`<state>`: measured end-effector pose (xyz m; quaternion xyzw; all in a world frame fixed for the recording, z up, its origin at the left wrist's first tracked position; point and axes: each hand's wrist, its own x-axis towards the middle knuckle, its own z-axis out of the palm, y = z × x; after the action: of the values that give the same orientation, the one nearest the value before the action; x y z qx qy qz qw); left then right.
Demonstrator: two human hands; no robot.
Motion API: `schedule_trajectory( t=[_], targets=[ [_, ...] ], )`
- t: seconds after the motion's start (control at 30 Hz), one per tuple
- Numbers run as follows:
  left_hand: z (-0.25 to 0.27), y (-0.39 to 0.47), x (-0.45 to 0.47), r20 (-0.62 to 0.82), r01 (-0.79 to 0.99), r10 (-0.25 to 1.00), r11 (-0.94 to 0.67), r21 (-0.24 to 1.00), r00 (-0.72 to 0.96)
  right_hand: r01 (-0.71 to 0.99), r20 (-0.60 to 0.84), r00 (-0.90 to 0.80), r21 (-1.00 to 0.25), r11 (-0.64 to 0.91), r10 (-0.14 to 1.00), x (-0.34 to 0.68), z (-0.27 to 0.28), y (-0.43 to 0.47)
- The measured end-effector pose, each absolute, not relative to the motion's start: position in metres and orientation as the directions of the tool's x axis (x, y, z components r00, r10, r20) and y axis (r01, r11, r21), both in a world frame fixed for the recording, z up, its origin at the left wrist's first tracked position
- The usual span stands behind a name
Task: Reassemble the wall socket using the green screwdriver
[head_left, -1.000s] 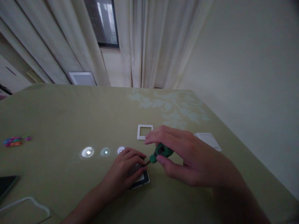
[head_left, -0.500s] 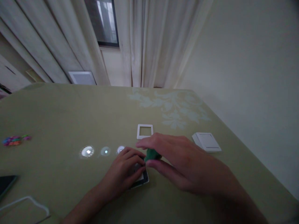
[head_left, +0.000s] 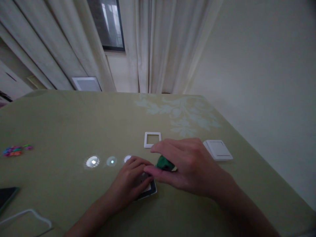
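Observation:
My left hand (head_left: 134, 177) presses down on a wall switch plate (head_left: 153, 188) with a dark border and white edge, lying on the table. Its fingers curl over the plate and hide most of it. Close against it on the right, my right hand (head_left: 190, 164) is wrapped round the green handle (head_left: 165, 163) of what looks like a screwdriver. The handle points toward the plate at my left fingertips; the shaft and tip are hidden. Just beyond my right fingers lies a white square switch frame (head_left: 145, 141).
White switch panels (head_left: 218, 150) lie stacked at the right, near the wall. Small colourful pieces (head_left: 15, 150) lie at the far left. A dark flat object (head_left: 7, 197) and a white cable (head_left: 31, 210) are at the near left. Lights reflect on the green tabletop (head_left: 74, 128).
My right hand has turned about the green handle, its thumb now reaching further left and the handle's back end showing more. My left hand stays in place on the plate.

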<state>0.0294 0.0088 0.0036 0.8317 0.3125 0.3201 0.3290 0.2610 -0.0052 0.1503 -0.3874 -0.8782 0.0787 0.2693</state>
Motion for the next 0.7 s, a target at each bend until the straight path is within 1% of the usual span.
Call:
schedule_trajectory(
  t=[0.07, 0.1, 0.23, 0.3, 0.37, 0.47, 0.5, 0.53, 0.6, 0.7],
  targets=[
    [0.004, 0.009, 0.029, 0.309, 0.314, 0.735, -0.575, 0.755, 0.604, 0.678, 0.453, -0.517, -0.302, 0.671, 0.726, 0.257, 0.145, -0.002],
    [0.004, 0.009, 0.029, 0.297, 0.314, 0.732, -0.572, 0.758, 0.613, 0.671, 0.441, -0.525, -0.313, 0.672, 0.728, 0.257, 0.146, -0.002],
    [0.003, 0.01, 0.028, 0.297, 0.314, 0.718, -0.585, 0.748, 0.63, 0.552, 0.27, -0.635, -0.498, 0.669, 0.724, 0.264, 0.161, -0.009],
    [0.002, 0.01, 0.029, 0.298, 0.323, 0.724, -0.585, 0.744, 0.622, 0.499, 0.233, -0.679, -0.549, 0.671, 0.696, 0.265, 0.165, -0.011],
    [0.002, 0.009, 0.029, 0.304, 0.327, 0.732, -0.582, 0.745, 0.61, 0.503, 0.257, -0.68, -0.517, 0.693, 0.686, 0.262, 0.162, -0.01],
    [0.001, 0.009, 0.029, 0.301, 0.326, 0.736, -0.576, 0.75, 0.607, 0.6, 0.387, -0.594, -0.371, 0.709, 0.705, 0.254, 0.148, -0.005],
    [0.002, 0.009, 0.029, 0.303, 0.32, 0.731, -0.578, 0.75, 0.611, 0.614, 0.429, -0.573, -0.34, 0.712, 0.698, 0.252, 0.145, -0.003],
    [0.002, 0.009, 0.029, 0.306, 0.31, 0.726, -0.581, 0.753, 0.616, 0.609, 0.452, -0.565, -0.336, 0.719, 0.69, 0.252, 0.143, -0.002],
    [0.004, 0.009, 0.029, 0.319, 0.288, 0.718, -0.586, 0.758, 0.619, 0.549, 0.422, -0.599, -0.402, 0.732, 0.681, 0.253, 0.144, -0.001],
    [0.004, 0.009, 0.028, 0.329, 0.285, 0.723, -0.585, 0.759, 0.608, 0.45, 0.276, -0.691, -0.559, 0.696, 0.668, 0.259, 0.154, -0.003]
  ],
)
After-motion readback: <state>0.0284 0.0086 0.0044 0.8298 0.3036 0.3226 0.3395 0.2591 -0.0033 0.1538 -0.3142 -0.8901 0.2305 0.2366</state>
